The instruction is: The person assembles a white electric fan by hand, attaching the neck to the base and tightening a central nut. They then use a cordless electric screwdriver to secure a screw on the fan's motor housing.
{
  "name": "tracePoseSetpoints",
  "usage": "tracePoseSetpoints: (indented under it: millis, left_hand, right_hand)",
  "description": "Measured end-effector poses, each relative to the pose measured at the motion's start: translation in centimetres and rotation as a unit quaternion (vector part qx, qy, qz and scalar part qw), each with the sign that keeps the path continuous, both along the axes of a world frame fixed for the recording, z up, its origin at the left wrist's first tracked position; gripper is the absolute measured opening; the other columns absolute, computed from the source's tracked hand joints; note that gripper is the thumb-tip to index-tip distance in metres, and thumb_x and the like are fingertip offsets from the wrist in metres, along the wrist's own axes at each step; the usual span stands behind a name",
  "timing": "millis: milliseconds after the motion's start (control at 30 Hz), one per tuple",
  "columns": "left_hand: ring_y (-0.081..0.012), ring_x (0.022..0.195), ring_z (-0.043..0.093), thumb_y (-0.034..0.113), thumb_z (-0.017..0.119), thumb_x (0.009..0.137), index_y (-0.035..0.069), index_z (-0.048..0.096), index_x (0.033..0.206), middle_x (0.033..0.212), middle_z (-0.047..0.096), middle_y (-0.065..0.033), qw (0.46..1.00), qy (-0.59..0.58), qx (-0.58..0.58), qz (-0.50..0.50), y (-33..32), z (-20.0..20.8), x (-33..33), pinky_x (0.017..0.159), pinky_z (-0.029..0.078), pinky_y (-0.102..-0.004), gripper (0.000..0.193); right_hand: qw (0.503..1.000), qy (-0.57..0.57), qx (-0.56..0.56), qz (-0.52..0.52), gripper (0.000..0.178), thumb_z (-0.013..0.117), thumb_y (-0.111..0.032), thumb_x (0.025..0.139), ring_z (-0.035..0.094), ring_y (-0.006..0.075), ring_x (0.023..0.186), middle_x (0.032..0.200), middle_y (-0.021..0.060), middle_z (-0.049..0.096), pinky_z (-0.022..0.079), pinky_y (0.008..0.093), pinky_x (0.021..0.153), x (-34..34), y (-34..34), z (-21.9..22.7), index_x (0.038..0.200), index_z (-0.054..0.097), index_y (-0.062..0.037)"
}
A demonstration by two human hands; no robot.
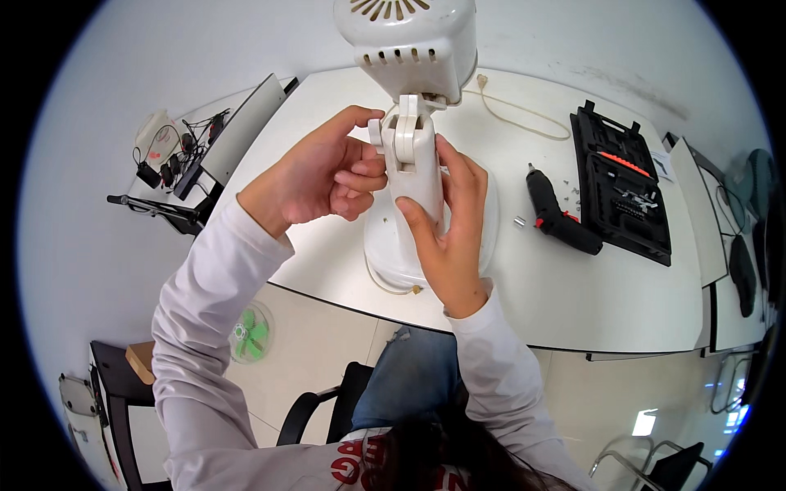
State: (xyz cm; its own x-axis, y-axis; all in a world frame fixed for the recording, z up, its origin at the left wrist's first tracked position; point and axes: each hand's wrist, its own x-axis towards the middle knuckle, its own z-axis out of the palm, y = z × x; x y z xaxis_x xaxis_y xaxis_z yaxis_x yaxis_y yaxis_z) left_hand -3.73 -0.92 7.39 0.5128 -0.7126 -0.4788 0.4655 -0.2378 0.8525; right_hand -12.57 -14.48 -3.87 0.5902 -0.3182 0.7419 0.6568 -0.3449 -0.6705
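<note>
A white electric fan body stands on the table, with its vented motor housing point(409, 57) on top of a jointed neck point(407, 176) above a rounded base point(393, 254). My right hand point(454, 233) wraps around the neck from the right, thumb on the near face and fingers along the far side. At the neck's left side, a small white knob point(376, 133) sticks out by the hinge. My left hand point(332, 168) is closed around this knob, its index finger over the top and its other fingers curled below. Part of the knob is hidden by the fingers.
Right of the fan, a black cordless screwdriver point(557, 213) lies beside an open black tool case point(622, 184). A metal socket point(520, 221) and several small screws point(571, 192) lie nearby. A cord point(524, 127) trails behind. Green fan blades point(250, 334) rest on the floor at left.
</note>
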Motion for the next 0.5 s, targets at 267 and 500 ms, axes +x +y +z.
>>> tracePoseSetpoints:
  millis: [267, 500]
  left_hand:
    - [-0.0063, 0.046, 0.031, 0.039, 0.050, 0.087, 0.013, 0.041, 0.068, 0.058, 0.035, 0.0060, 0.996, 0.003, -0.049, 0.072, -0.3, 0.7, -1.3, 0.042, 0.026, -0.0197, 0.034]
    - [-0.0070, 0.058, 0.046, 0.031, 0.050, 0.093, 0.006, 0.054, 0.097, 0.077, 0.049, 0.0026, 0.934, -0.335, -0.120, -0.037, 1.1, -2.2, -0.3, 0.056, 0.039, -0.0204, 0.026]
  right_hand:
    - [1.000, 0.013, 0.015, 0.002, 0.058, 0.064, -0.012, 0.083, 0.040, 0.0295, 0.111, 0.122, 0.0133, 0.034, 0.037, 0.0398, 0.094, -0.2, 0.2, 0.1, 0.136, 0.040, -0.0114]
    - [0.999, 0.022, 0.036, 0.019, 0.058, 0.063, -0.010, 0.083, 0.040, 0.0283, 0.113, 0.123, 0.0128, 0.035, 0.037, 0.0388, 0.096, 0.0, 0.6, 0.0, 0.136, 0.039, -0.0119]
